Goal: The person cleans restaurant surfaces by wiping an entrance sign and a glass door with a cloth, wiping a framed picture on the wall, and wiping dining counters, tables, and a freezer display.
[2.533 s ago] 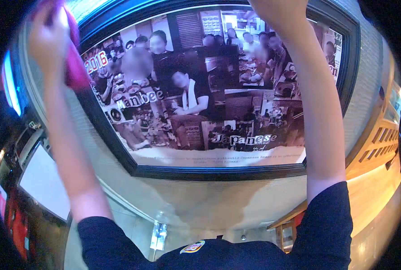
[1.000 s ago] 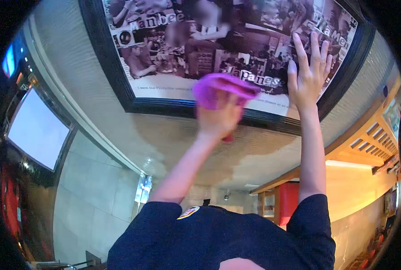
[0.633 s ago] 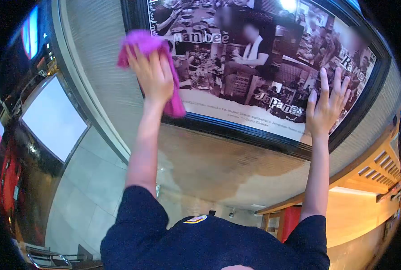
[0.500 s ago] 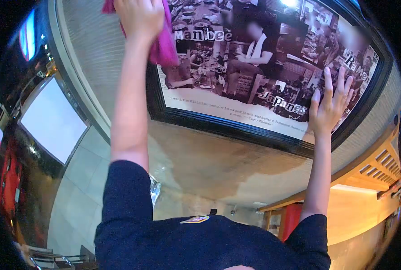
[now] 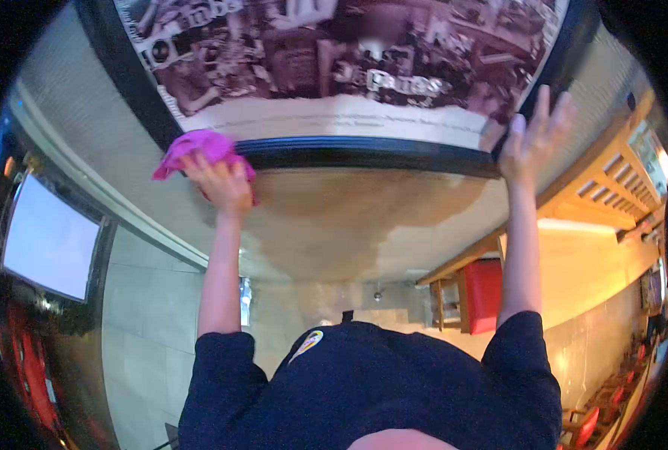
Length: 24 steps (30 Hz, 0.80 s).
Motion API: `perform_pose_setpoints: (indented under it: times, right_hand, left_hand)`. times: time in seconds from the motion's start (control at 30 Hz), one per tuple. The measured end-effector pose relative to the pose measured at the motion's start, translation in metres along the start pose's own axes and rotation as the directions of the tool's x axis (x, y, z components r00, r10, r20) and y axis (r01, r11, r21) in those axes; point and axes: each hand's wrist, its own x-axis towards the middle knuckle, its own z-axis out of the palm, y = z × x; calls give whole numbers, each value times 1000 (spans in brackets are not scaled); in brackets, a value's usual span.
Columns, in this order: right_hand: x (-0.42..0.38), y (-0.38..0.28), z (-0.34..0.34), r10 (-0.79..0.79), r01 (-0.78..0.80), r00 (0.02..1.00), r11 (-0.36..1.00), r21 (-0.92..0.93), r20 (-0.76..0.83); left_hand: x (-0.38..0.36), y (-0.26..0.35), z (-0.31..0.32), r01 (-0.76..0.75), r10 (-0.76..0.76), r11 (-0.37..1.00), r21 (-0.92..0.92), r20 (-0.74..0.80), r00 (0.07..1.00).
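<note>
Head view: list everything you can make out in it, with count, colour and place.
Cloth: one, magenta, at the frame's lower left corner
Picture frame: one, black, on the wall, top cut off
Photo collage: one, purple-toned with a white lower strip, inside the frame
Wall: one, greyish beige, behind the frame
Bright panel: one, white, far left
Floor tiles: several, pale grey-green, lower left
Slatted panel: one, light wood, right
Red block: one, beside wood, right of centre
Chairs: count unclear, red, lower right
Shirt: one, dark, bottom, with a badge
Left hand: one, bare, on the cloth
Right hand: one, bare, by the frame's lower right corner
</note>
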Motion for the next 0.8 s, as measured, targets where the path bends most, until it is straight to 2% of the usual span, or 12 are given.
perform_pose_setpoints:
  times: [0.07,0.2,0.23,0.27,0.33,0.43,0.47,0.53,0.57,0.67,0.73,0.8]
  right_hand:
    - [-37,10,3,67,-67,990,998,-3,124]
    - [-72,1,-1,103,-135,968,982,131,227]
    - [-69,1,-5,110,-153,968,970,186,225]
    - [-65,2,-9,111,-161,968,962,222,224]
    - [-62,-1,-16,125,-192,964,938,290,234]
    - [-66,1,-20,149,-209,965,935,287,217]
    - [-69,2,-20,164,-215,969,929,301,185]
    - [-80,2,-17,230,-274,954,927,254,192]
    - [-85,2,-15,263,-302,947,925,230,185]
    - [-97,-2,-7,328,-376,920,892,249,216]
    - [-96,-6,-4,374,-421,906,855,304,200]
    - [-96,-7,-1,366,-398,917,857,328,158]
  left_hand:
    - [-24,48,48,120,-98,860,-496,70,993]
    - [-14,227,66,-358,351,887,-292,-77,933]
    - [-6,272,56,-122,275,882,-455,287,918]
    - [-9,304,70,-215,412,740,-638,175,894]
    - [10,375,68,290,242,183,-939,329,913]
    - [-2,385,90,-165,499,402,-901,64,864]
    - [-5,378,96,-191,492,390,-901,29,870]
    - [3,323,65,-242,513,544,-803,90,854]
    - [3,290,62,-453,623,705,-546,171,763]
    - [3,191,39,-441,477,806,-394,-9,879]
    - [-4,131,37,-498,504,830,-251,-44,862]
    - [26,126,13,-510,511,814,-278,-75,856]
